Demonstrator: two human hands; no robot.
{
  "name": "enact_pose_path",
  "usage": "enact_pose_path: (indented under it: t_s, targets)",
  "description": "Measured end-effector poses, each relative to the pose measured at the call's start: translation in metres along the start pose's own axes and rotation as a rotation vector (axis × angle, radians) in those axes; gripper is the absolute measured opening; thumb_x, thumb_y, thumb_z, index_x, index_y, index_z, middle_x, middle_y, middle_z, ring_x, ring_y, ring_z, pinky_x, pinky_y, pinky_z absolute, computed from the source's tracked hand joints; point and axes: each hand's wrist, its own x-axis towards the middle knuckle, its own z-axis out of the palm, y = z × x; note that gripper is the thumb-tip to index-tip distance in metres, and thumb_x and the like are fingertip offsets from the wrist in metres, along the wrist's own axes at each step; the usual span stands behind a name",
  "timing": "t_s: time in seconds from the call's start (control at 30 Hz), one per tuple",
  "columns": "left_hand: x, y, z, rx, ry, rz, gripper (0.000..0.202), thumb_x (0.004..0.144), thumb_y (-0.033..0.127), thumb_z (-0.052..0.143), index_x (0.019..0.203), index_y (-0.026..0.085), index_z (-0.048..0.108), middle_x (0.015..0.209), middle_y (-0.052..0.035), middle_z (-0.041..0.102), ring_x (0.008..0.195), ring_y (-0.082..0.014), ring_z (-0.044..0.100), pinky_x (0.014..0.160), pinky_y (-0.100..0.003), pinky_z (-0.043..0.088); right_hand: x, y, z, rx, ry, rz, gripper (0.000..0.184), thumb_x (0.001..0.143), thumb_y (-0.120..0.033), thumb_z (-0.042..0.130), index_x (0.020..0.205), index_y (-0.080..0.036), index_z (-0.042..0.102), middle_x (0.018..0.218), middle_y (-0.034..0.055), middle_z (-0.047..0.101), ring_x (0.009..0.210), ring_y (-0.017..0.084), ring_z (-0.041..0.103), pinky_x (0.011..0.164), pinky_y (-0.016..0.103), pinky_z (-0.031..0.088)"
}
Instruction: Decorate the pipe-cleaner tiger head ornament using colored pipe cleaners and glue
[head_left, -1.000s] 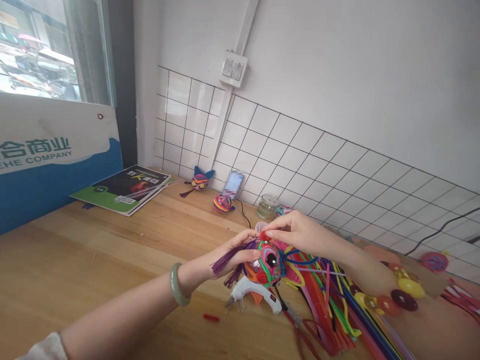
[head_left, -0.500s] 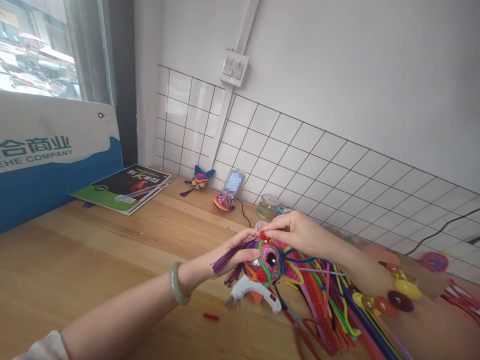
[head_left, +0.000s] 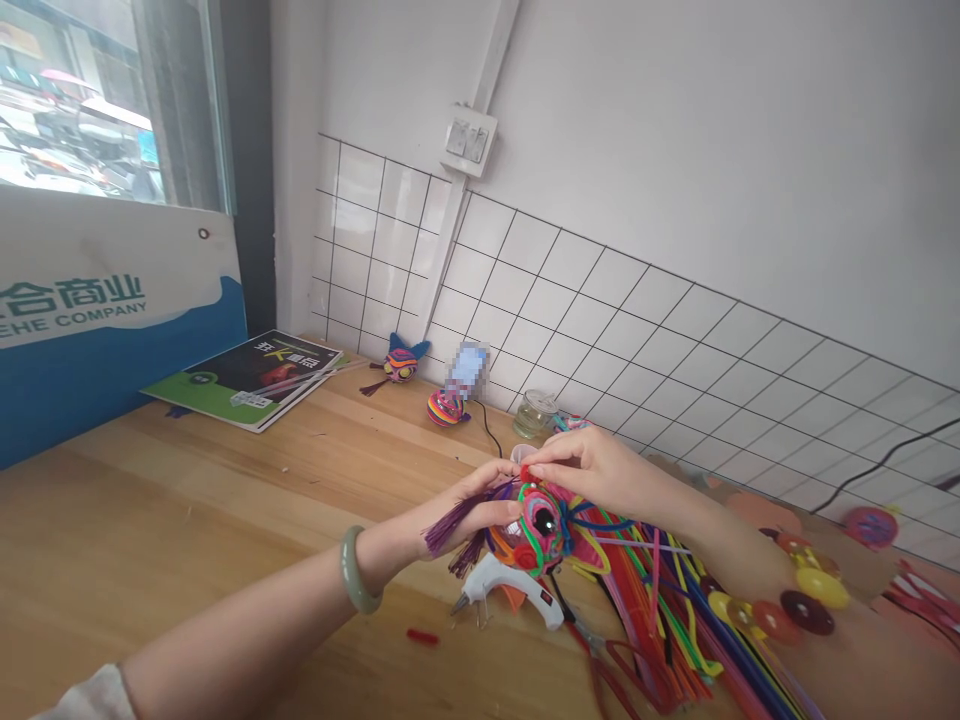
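My left hand (head_left: 471,508) is closed round the side of a small animal-head ornament (head_left: 556,548), its thumb lying across the front. The ornament is wound from bright fuzzy pipe cleaners, with a shiny black eye, pink and yellow ears and purple tassels (head_left: 450,522) hanging over my fingers. From above, my right hand (head_left: 592,462) pinches a small red fuzzy piece (head_left: 526,475) against the ornament's top edge. A white glue gun (head_left: 501,574) lies just beneath, partly hidden by the ornament. Beside it are red-handled scissors (head_left: 592,640) and a bundle of coloured pipe cleaners (head_left: 679,615).
A short red piece (head_left: 423,637) lies on the wooden table (head_left: 300,520). Along the back stand a blue-eared ornament (head_left: 402,360), a striped ball-shaped one (head_left: 447,408) with a blurred-out screen, and a glass jar (head_left: 535,416). Magazines (head_left: 251,385) lie at left; a wire grid (head_left: 561,290) lines the wall.
Very little differs. Both hands keep their hold, and the red piece and my right fingertips have shifted only slightly at the ornament's top.
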Motion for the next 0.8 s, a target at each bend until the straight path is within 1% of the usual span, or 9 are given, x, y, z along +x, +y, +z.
enact_pose_path:
  t_s: [0.07, 0.13, 0.23, 0.33, 0.43, 0.5, 0.67, 0.8]
  targets:
    - [-0.0003, -0.0002, 0.0, 0.008, 0.006, -0.001, 0.026, 0.082, 0.036, 0.067, 0.099, 0.018, 0.058, 0.096, -0.0034, 0.058, 0.086, -0.0136, 0.055, 0.084, -0.027, 0.045, -0.0001, 0.0002, 0.0004, 0.015, -0.01, -0.002, 0.026, 0.086, -0.036, 0.056, 0.082, -0.022, 0.078, 0.084, 0.0035, 0.075, 0.08, 0.022, 0.066, 0.072, 0.031, 0.05]
    - [-0.0009, 0.0002, 0.0003, 0.021, 0.013, -0.002, 0.028, 0.081, 0.037, 0.068, 0.1, 0.019, 0.058, 0.097, -0.0038, 0.058, 0.088, -0.0148, 0.055, 0.085, -0.028, 0.045, -0.0003, 0.0011, 0.0007, 0.026, -0.012, 0.001, 0.026, 0.086, -0.036, 0.056, 0.083, -0.023, 0.078, 0.082, 0.0029, 0.075, 0.081, 0.023, 0.066, 0.073, 0.032, 0.051]
    - [-0.002, 0.001, 0.0015, 0.022, 0.023, -0.031, 0.031, 0.081, 0.038, 0.068, 0.104, 0.019, 0.057, 0.093, -0.0035, 0.059, 0.091, -0.0171, 0.057, 0.087, -0.03, 0.046, -0.0006, 0.0028, 0.0008, 0.031, -0.014, 0.007, 0.028, 0.088, -0.037, 0.053, 0.09, -0.022, 0.077, 0.082, 0.0037, 0.074, 0.088, 0.026, 0.067, 0.078, 0.035, 0.051]
    - [-0.0025, 0.0006, 0.0018, 0.025, 0.023, -0.049, 0.034, 0.081, 0.039, 0.067, 0.107, 0.02, 0.056, 0.091, -0.0033, 0.059, 0.091, -0.018, 0.058, 0.086, -0.031, 0.046, -0.0013, 0.0036, 0.0, 0.029, -0.029, 0.017, 0.032, 0.091, -0.037, 0.048, 0.096, -0.02, 0.075, 0.088, 0.0055, 0.074, 0.097, 0.027, 0.065, 0.085, 0.037, 0.05]
    - [-0.0017, -0.0008, 0.0006, 0.045, 0.018, -0.017, 0.032, 0.081, 0.041, 0.068, 0.103, 0.02, 0.057, 0.098, -0.0043, 0.059, 0.097, -0.0181, 0.055, 0.087, -0.029, 0.045, -0.0022, 0.0029, -0.0012, 0.039, -0.042, 0.029, 0.034, 0.093, -0.039, 0.047, 0.1, -0.02, 0.074, 0.095, 0.006, 0.074, 0.098, 0.025, 0.066, 0.087, 0.037, 0.05]
    - [-0.0013, -0.0015, -0.0002, 0.051, 0.006, -0.017, 0.031, 0.081, 0.041, 0.067, 0.102, 0.02, 0.057, 0.101, -0.0045, 0.059, 0.097, -0.0177, 0.055, 0.087, -0.029, 0.044, -0.0027, 0.0027, -0.0018, 0.045, -0.044, 0.035, 0.036, 0.094, -0.04, 0.046, 0.102, -0.019, 0.073, 0.099, 0.0062, 0.074, 0.097, 0.025, 0.066, 0.088, 0.037, 0.05]
    - [-0.0017, 0.0, 0.0001, 0.049, -0.006, -0.021, 0.03, 0.083, 0.04, 0.066, 0.102, 0.02, 0.056, 0.101, -0.0042, 0.059, 0.097, -0.0175, 0.055, 0.087, -0.028, 0.044, -0.0024, 0.0057, -0.0015, 0.033, -0.003, 0.064, 0.036, 0.093, -0.04, 0.048, 0.109, -0.018, 0.071, 0.114, 0.0086, 0.071, 0.108, 0.026, 0.063, 0.096, 0.04, 0.046]
    - [-0.0014, 0.0, -0.0013, 0.066, -0.007, -0.017, 0.028, 0.084, 0.039, 0.064, 0.102, 0.019, 0.056, 0.096, -0.0033, 0.058, 0.09, -0.0154, 0.055, 0.084, -0.027, 0.045, -0.0037, 0.0072, -0.0003, 0.034, 0.034, 0.085, 0.034, 0.093, -0.038, 0.049, 0.115, -0.019, 0.067, 0.118, 0.0085, 0.069, 0.108, 0.025, 0.063, 0.096, 0.041, 0.047]
